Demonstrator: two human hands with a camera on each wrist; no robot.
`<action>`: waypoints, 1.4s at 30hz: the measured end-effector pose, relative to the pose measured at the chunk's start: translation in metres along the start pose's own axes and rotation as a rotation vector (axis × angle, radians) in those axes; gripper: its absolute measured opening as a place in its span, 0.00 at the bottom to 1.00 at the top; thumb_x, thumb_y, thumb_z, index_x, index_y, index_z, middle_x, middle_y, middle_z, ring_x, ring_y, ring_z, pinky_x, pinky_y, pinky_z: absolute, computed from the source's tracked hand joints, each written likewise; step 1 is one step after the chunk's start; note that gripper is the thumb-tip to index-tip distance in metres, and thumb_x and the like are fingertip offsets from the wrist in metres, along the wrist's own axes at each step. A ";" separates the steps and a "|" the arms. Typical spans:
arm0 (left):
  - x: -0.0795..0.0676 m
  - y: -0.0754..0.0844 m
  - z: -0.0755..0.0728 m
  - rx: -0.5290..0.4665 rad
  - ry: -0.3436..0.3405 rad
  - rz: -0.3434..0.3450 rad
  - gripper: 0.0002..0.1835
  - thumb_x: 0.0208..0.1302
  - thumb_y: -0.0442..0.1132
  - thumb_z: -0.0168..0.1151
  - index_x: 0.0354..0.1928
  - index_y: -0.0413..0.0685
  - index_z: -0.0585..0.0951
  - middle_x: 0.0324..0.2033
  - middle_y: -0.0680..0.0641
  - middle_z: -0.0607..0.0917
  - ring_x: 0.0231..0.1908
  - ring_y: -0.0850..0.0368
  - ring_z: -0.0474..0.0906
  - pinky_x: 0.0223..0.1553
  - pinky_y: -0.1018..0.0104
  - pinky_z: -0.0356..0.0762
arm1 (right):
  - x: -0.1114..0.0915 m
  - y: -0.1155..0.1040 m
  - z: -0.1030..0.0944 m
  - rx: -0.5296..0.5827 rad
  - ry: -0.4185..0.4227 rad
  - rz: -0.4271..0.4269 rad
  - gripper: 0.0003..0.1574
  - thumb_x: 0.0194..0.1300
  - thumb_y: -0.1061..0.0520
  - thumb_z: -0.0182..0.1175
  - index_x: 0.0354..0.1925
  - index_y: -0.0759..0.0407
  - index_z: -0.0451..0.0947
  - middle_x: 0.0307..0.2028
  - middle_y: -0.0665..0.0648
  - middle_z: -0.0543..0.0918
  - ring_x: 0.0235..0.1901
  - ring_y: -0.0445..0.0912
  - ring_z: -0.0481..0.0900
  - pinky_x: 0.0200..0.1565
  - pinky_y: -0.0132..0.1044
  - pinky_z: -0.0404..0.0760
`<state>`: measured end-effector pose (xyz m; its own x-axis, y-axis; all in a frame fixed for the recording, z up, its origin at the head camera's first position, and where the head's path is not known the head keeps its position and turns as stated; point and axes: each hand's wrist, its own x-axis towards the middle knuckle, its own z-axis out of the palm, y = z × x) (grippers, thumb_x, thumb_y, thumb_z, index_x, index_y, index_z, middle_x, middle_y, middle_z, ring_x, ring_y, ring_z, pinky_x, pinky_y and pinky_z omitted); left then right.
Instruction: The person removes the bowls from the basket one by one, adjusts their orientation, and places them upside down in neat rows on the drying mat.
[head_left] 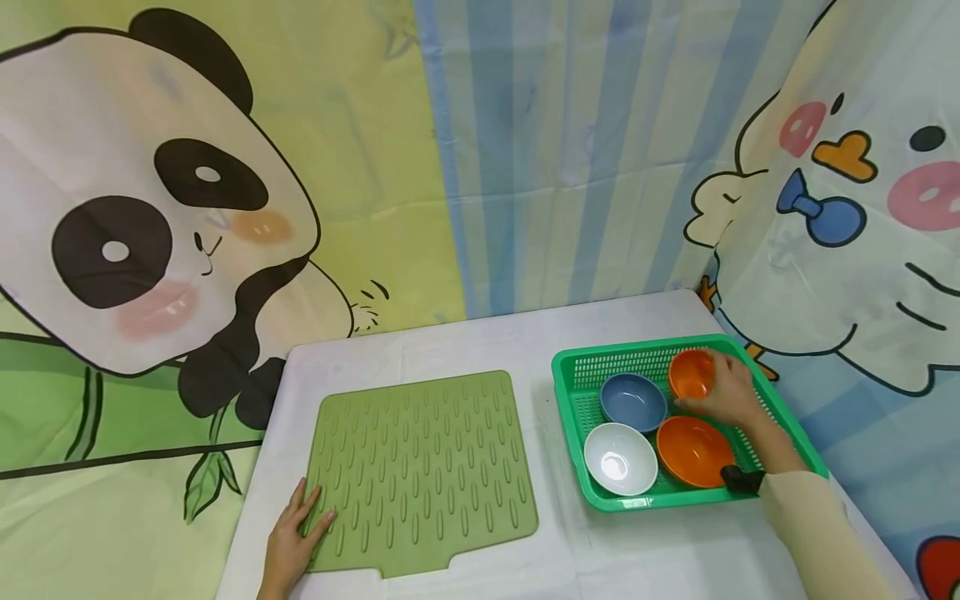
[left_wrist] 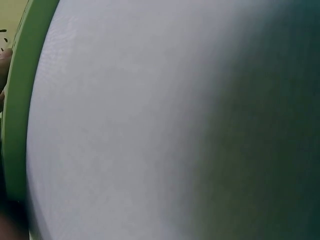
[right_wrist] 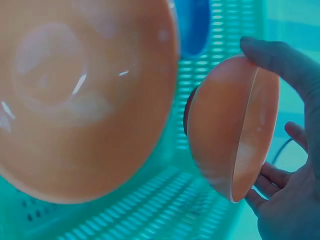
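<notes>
My right hand grips a small orange bowl by its rim, over the far right part of the green basket. In the right wrist view the small bowl is tilted on its side, thumb at one end of the rim and fingers at the other. A larger orange bowl, a white bowl and a blue bowl sit in the basket. On the left, my left hand rests with extended fingers on the left edge of a green ridged mat.
Mat and basket lie side by side on a white-covered table. Behind the table hangs a cartoon-printed curtain. The left wrist view shows mostly blurred white cloth and a strip of the mat's edge.
</notes>
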<state>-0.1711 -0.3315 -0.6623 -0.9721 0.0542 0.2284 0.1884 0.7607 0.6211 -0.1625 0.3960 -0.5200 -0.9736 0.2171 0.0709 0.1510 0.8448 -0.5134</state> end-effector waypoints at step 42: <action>0.104 0.286 0.042 -1.563 -0.930 -0.389 0.35 0.72 0.55 0.39 0.67 0.32 0.55 0.63 0.29 0.61 0.61 0.41 0.63 0.59 0.56 0.64 | -0.032 -0.250 0.020 0.870 -0.249 -0.580 0.58 0.46 0.71 0.70 0.69 0.65 0.48 0.65 0.65 0.53 0.63 0.61 0.51 0.63 0.61 0.50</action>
<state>-0.2241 -0.0807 -0.4923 -0.6400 0.7480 -0.1755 -0.6188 -0.3664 0.6948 -0.1723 0.1675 -0.4113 -0.8796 -0.2942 0.3737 -0.4237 0.1275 -0.8968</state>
